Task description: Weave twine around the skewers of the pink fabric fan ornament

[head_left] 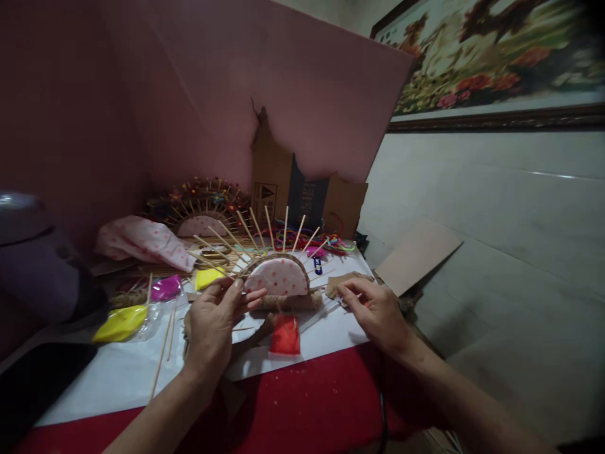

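A half-round craft piece (276, 277), faced with pink dotted cloth and rimmed in brown, stands over the white sheet with thin wooden sticks (286, 230) fanning out from its curved edge. My left hand (215, 315) grips its left end between thumb and forefinger, the other fingers stretched along the front. Under its flat side lies a brown roll (293, 301). To the right, my right hand (373, 309) has thumb and fingertips pinched together beside a torn brown cardboard scrap (347, 281); what they hold is too small to make out.
Behind stands a similar finished-looking fan (201, 225) with coloured tips, near crumpled dotted cloth (142, 239). Around lie a red packet (285, 335), yellow packet (120, 323), purple packet (166, 288) and loose sticks (162, 353). Torn cardboard (307, 189) leans at the back.
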A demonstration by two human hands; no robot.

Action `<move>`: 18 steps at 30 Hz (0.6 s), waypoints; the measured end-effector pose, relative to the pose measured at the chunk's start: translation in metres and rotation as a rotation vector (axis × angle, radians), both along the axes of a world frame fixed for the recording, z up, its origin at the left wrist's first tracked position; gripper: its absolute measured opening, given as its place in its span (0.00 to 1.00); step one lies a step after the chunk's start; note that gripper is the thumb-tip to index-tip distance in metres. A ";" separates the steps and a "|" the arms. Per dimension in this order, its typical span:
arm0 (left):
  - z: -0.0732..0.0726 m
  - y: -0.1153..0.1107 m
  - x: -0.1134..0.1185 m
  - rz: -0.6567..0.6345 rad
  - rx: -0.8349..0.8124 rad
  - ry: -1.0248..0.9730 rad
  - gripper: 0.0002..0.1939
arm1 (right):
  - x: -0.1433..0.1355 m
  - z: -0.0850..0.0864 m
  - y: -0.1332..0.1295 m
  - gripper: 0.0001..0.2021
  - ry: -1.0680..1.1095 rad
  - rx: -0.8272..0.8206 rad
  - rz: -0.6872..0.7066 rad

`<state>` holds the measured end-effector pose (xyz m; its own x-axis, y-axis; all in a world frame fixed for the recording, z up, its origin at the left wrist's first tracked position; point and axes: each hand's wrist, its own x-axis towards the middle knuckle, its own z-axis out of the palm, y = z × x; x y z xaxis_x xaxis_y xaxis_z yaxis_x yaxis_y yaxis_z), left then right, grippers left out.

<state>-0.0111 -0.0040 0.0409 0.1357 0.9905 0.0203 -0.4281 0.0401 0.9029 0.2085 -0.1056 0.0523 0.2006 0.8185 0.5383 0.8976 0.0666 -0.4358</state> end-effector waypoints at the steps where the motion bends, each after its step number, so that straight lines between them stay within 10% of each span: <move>1: 0.002 -0.001 0.000 0.009 -0.007 0.007 0.11 | 0.005 -0.003 -0.001 0.11 -0.041 -0.046 -0.039; 12: 0.011 0.004 -0.008 0.128 -0.027 -0.015 0.10 | 0.057 -0.001 -0.001 0.10 -0.231 -0.108 -0.484; 18: 0.013 0.005 -0.008 0.167 0.014 -0.060 0.07 | 0.055 0.006 0.002 0.13 -0.258 -0.219 -0.493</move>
<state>-0.0194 0.0015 0.0541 -0.0328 0.9988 0.0375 -0.4808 -0.0486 0.8755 0.2635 -0.1033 0.0588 0.4704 0.7597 0.4491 0.8784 -0.4517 -0.1560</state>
